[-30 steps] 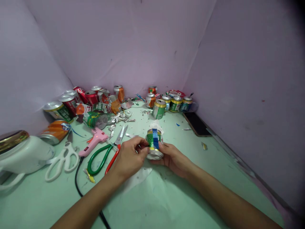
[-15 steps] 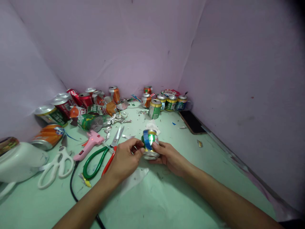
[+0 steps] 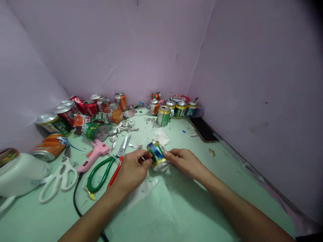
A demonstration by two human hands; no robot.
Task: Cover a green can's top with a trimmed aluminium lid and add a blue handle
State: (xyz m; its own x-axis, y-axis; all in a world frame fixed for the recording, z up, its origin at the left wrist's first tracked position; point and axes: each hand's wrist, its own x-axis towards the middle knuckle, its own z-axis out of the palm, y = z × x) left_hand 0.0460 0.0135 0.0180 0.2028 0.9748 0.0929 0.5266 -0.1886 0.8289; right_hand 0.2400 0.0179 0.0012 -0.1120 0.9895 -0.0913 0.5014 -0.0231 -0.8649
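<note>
A small can (image 3: pixel 157 157) with a blue strip across its green and yellow side is tilted just above the table, its silver end toward me. My right hand (image 3: pixel 185 162) grips its right side with thumb and fingers. At the can's left side, my left hand (image 3: pixel 135 167) has its fingers curled and the thumb near the index finger; its fingertips meet the can's edge, and whatever they pinch is too small to make out. A crumpled white tissue (image 3: pixel 161 136) lies right behind the can.
Left of my hands lie green-handled scissors (image 3: pixel 101 174), red-handled pliers (image 3: pixel 115 173), a pink glue gun (image 3: pixel 94 155) with a black cord and white scissors (image 3: pixel 58 176). Cans and metal scraps crowd the back left. A green can (image 3: pixel 163 116) stands behind; a phone (image 3: pixel 203 129) lies right.
The can has turned and tilted, its top leaning left, so the blue strip now runs diagonally. My right hand has shifted slightly right, with its fingers less wrapped under the can.
</note>
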